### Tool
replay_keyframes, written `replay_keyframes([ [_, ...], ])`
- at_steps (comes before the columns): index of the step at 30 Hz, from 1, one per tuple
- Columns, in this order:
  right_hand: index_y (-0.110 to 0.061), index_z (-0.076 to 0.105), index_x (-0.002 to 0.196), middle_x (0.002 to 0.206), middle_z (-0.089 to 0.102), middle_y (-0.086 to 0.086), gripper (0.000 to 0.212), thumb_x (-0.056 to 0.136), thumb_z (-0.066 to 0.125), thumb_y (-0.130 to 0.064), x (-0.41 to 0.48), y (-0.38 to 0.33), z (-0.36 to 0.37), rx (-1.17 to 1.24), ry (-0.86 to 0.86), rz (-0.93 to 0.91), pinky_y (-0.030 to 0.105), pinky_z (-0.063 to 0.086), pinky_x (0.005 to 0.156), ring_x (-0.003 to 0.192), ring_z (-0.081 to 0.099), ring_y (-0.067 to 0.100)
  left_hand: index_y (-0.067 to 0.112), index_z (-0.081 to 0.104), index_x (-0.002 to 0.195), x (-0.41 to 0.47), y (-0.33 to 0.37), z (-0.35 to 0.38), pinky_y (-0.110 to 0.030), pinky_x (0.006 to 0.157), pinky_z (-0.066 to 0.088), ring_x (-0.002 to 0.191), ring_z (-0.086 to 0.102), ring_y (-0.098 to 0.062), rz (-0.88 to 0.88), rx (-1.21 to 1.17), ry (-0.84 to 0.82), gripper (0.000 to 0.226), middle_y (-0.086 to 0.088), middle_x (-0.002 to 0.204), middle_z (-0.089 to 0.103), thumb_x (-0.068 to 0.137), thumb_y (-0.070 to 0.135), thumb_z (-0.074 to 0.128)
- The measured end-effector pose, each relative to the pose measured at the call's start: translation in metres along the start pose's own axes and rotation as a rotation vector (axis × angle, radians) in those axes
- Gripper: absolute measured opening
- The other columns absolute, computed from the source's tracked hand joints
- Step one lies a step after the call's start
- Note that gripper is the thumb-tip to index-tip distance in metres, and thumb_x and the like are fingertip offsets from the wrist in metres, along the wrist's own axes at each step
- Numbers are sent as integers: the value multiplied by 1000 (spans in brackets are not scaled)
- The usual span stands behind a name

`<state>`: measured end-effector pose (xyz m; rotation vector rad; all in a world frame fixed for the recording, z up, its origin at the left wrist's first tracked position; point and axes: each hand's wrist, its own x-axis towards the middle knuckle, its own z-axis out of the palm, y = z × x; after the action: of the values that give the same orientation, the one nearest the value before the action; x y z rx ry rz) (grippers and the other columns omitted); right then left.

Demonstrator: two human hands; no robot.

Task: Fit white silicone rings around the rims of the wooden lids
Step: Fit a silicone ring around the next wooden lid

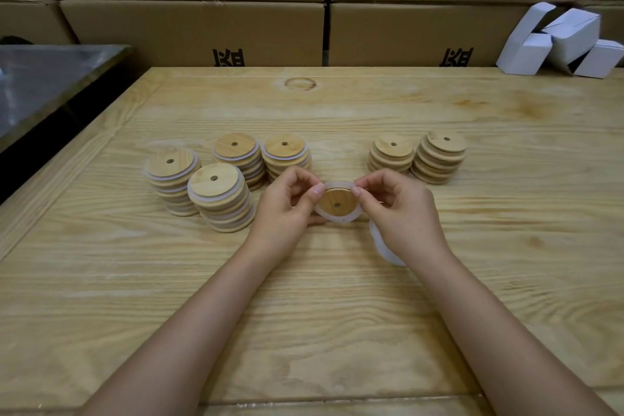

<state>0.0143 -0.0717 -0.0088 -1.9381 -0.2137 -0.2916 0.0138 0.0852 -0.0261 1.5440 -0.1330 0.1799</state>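
Cardboard cartons (192, 30) back your tabletop (337, 314). Your left hand (287, 203) and right hand (401, 209) each keep a pinching grip on 1 white ring (337, 219), stretching it over the lid (339, 201) between them. 4 ringed stacks (219, 192) sit left and 2 bare stacks (418, 155) right, seemingly sorting done from undone.

1. A stockroom packing bench, this was — cardboard cartons (192, 34) with black print stood stacked in rows right behind the wooden table (472, 246).
2. Small white boxes (557, 40) lay tumbled at the far right corner.
3. Batch work showed: four stacks of ringed lids (219, 192) on the left, two stacks of bare lids (439, 159) on the right, all identical.
4. In front, the left hand (287, 206) and right hand (401, 209) pinched one lid (339, 203) with its white ring (337, 220) — hand assembly.
5. A dark table (50, 84) under a shiny sheet sat at the left edge.
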Motion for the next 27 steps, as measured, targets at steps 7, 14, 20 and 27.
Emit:
replay_keyframes([
  [7, -30, 64, 73, 77, 70, -15, 18, 84, 69, -15, 3, 6, -3, 23, -20, 39, 24, 55, 77, 77, 66, 0, 16, 52, 77, 1, -5, -1, -28, 61, 58, 76, 68, -9, 3, 82, 24, 21, 1, 75, 67, 91, 1, 53],
  [14, -22, 67, 72, 80, 72, -3, 17, 83, 69, -9, 10, 9, -4, 167, -67, 122, 24, 54, 73, 82, 70, 13, 10, 51, 75, 4, -2, -5, -26, 59, 57, 69, 69, -8, -94, -9, 10, 19, 0, 68, 66, 90, -1, 55],
  [20, -22, 66, 74, 81, 72, -4, 17, 84, 68, -8, 9, 15, -3, 193, -51, 115, 21, 52, 74, 80, 69, 8, 12, 55, 76, 6, -4, -10, -35, 71, 58, 77, 70, -19, -23, 96, 23, 15, -7, 76, 70, 83, 6, 67],
  [27, -28, 63, 77, 79, 69, -10, 20, 82, 69, -10, 7, 14, 1, 164, -1, 65, 21, 51, 71, 77, 67, 6, 12, 54, 72, 5, -1, -8, -32, 65, 59, 61, 68, -13, -5, 113, 64, 22, 3, 63, 68, 79, -3, 68],
])
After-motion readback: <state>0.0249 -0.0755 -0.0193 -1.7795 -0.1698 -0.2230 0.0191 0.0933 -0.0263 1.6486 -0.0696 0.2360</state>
